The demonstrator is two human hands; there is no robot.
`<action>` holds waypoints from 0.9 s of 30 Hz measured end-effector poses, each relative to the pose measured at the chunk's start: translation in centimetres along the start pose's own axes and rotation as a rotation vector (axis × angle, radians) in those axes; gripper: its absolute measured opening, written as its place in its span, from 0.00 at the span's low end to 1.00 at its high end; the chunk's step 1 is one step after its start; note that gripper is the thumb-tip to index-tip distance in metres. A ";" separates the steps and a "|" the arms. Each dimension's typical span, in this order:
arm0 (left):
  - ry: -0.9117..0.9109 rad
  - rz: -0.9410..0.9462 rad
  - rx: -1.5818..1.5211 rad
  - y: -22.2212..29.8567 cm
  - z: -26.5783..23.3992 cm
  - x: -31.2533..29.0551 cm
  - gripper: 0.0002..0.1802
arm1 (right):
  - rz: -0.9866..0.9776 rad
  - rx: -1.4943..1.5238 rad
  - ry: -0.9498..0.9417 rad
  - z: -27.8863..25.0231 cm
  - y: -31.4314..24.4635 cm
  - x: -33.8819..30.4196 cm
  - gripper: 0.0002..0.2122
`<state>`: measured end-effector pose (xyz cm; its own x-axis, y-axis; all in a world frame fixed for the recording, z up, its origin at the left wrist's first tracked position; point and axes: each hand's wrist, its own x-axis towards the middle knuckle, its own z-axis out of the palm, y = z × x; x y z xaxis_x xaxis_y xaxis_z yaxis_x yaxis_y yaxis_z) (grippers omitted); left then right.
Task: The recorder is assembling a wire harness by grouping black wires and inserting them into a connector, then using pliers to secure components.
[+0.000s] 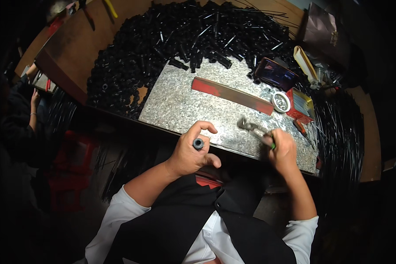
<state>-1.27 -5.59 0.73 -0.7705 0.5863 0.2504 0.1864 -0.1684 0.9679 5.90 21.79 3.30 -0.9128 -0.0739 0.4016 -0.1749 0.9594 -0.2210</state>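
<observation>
My left hand (190, 152) is in front of the worktop's near edge, its curled fingers round a short black tube (198, 143) whose round open end faces up. Its thumb and forefinger stand apart. Over the right part of the worktop (171, 103), my right hand (284, 152) is closed round the green handle of a hammer-like metal tool (256, 128). That tool points left, and its head is smeared, so its exact kind is unclear. Beyond both hands lies a worn red bar (231, 96), touched by neither.
A big heap of black tubes (185, 37) covers the back and left. At right are a phone (276, 74), a white cup of small parts (280, 102), a red box (301, 105), an orange-handled screwdriver (300, 126) and thin black rods (339, 132). Another person's arm (33, 110) shows far left.
</observation>
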 end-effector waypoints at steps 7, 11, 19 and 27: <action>-0.164 0.030 0.019 2.8 0.7 -1.4 0.53 | 0.103 -0.336 -0.044 -0.5 7.4 5.1 0.07; -0.231 0.045 0.003 4.1 1.1 -1.6 0.54 | 0.127 -0.461 -0.135 0.4 8.8 8.0 0.06; -0.210 0.002 -0.017 3.6 0.8 -1.7 0.54 | 0.217 -0.408 -0.312 0.2 9.2 11.0 0.08; -0.198 -0.006 -0.008 3.1 0.6 -1.4 0.52 | 0.144 -0.433 -0.408 0.3 10.1 11.6 0.09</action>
<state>0.73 -6.47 3.39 -0.6368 0.7312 0.2446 0.1769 -0.1702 0.9694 -6.56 30.57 5.39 -0.9988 0.0486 0.0024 0.0483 0.9846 0.1680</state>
